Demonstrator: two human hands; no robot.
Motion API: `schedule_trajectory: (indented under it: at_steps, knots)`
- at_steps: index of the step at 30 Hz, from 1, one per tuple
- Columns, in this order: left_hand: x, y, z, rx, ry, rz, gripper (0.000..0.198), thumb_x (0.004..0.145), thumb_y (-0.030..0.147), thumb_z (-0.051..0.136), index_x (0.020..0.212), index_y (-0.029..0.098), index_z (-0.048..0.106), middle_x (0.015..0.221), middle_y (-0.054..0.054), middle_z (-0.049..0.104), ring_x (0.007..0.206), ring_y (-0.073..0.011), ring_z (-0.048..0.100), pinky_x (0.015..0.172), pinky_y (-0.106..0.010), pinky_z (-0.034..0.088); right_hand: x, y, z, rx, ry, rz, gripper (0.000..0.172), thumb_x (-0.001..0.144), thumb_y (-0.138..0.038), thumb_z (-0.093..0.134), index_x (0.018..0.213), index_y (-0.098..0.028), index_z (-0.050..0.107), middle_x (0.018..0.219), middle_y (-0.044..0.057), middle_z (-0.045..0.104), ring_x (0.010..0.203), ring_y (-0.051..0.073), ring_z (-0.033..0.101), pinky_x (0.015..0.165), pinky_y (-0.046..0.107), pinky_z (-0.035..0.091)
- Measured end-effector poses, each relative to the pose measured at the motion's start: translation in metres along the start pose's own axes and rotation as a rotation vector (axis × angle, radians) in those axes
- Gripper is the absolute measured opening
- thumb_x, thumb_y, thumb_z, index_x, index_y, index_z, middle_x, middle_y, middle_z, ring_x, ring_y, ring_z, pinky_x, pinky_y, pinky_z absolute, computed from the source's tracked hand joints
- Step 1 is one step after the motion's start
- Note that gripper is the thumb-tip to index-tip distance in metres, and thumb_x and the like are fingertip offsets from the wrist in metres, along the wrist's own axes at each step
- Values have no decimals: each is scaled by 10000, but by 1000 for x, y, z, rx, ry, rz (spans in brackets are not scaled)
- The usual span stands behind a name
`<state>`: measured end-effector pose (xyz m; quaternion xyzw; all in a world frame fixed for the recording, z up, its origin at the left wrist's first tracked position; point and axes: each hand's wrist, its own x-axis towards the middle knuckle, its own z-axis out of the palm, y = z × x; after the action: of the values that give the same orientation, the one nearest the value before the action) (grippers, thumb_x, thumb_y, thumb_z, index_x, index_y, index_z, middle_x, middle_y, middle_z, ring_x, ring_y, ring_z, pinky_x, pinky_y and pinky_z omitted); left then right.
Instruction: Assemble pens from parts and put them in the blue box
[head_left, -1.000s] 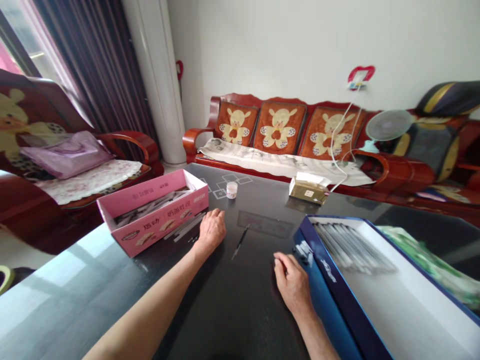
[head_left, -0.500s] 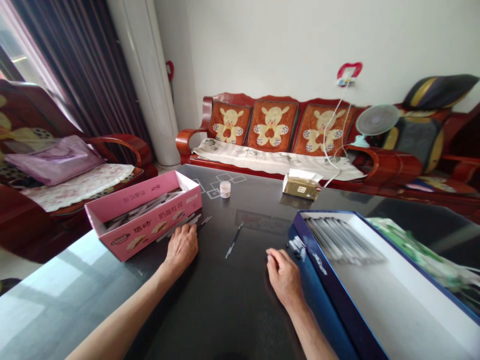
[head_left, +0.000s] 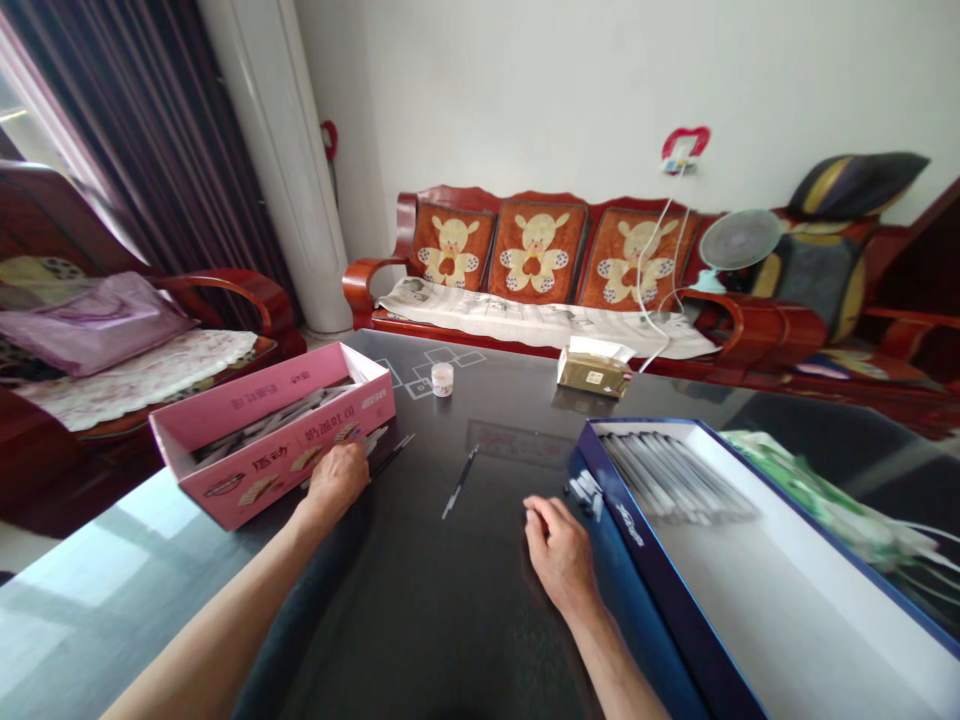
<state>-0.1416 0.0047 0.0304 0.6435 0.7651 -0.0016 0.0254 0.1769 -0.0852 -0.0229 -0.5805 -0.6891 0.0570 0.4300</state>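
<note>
My left hand (head_left: 337, 482) is closed beside the front wall of the pink box (head_left: 259, 465), its fingertips out of sight. Thin pale sticks (head_left: 376, 438) poke out past its knuckles on the table, and a slim dark stick (head_left: 391, 456) lies just right of it. Inside the pink box are many grey strips or barrels (head_left: 292, 412). My right hand (head_left: 559, 550) rests on the table with curled fingers, thumb against the index finger; whatever it may hold is hidden. Between the hands lies a single pen (head_left: 460, 482) with a clear barrel.
On the right stands a blue box (head_left: 645, 530) with a row of clear-barrelled pens (head_left: 675, 475) at its far end. Small pale caps (head_left: 585, 492) lie beside it. A small jar (head_left: 442, 379), a tissue box (head_left: 594, 367) and a green-white plastic bag (head_left: 817, 480) are on the dark table.
My left hand has shifted left, closer to the pink box wall, uncovering some of the thin sticks. My right hand stays in place. The whole view has turned slightly to the right.
</note>
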Motion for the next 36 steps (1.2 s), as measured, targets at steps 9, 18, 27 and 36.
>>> schedule_trajectory:
  at_steps: [9,18,27,36]
  knots:
    - [4,11,-14,-24,16,-9,260,785,226,449,862,124,675,915,-182,690,851,-303,657,689,-346,491,1,-3,-1,3,-15,24,212,886,-216,420,921,-193,628,874,52,638,820,173,615,756,272,466]
    - [-28,115,-6,-1222,-275,371,365,732,288,525,1054,136,606,645,11,604,470,-86,483,445,-200,359,0,-7,-4,103,27,3,209,891,-212,427,977,-185,616,885,69,644,813,175,619,749,278,489]
    - [-46,156,23,-1719,-398,317,627,638,325,701,1187,156,448,709,10,619,515,-93,541,455,-200,408,-2,-20,-11,254,-38,-38,150,850,-232,528,976,-193,598,808,32,630,684,138,592,629,243,484]
    - [-45,146,32,-1036,377,682,217,786,259,553,976,175,614,1081,-97,612,1003,-225,564,870,-379,455,3,3,-3,253,181,142,162,859,-231,495,986,-195,588,942,83,634,829,184,609,707,311,523]
